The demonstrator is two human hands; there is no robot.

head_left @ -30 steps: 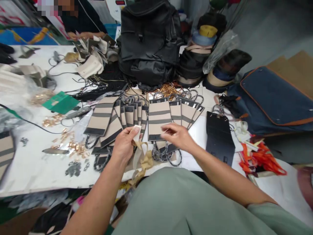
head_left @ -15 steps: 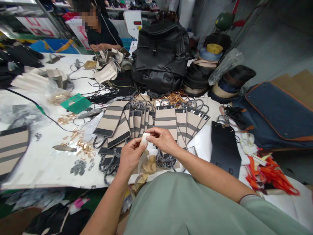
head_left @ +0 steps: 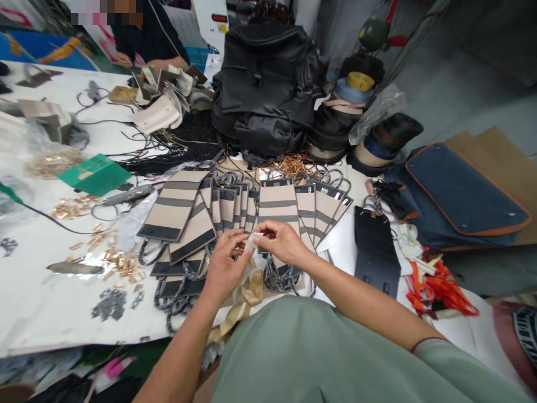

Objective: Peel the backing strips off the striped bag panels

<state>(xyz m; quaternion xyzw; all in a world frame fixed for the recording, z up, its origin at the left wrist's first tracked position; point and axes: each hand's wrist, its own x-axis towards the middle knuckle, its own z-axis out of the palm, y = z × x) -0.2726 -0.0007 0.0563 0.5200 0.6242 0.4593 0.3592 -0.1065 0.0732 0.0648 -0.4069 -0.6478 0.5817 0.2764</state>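
Note:
My left hand [head_left: 226, 266] and my right hand [head_left: 279, 242] meet over the near side of the table, fingertips pinched on one small whitish strip [head_left: 253, 240]. Its exact kind is not clear. Just below them a curled tan ribbon-like strip [head_left: 253, 288] hangs at the table's front edge; whether it joins the held piece is hidden. Beyond my fingers lie overlapping beige-and-grey striped flat pouches [head_left: 168, 204] with black ends. More of these striped pouches [head_left: 277, 196] fan out to the right, with speckled grey cords [head_left: 281, 274] looped near my right wrist.
A black backpack [head_left: 264, 89] stands at the back, beside stacked webbing rolls [head_left: 335, 123]. Gold metal pieces [head_left: 121, 263], a grey-handled tool [head_left: 75, 267] and a green card [head_left: 94, 174] lie left. A navy bag [head_left: 465, 184] sits right. Across the table is another person's hand [head_left: 123, 60].
The view has swung, so the table's things sit further left. My hands stay together on the whitish strip, which shows smaller between the fingers.

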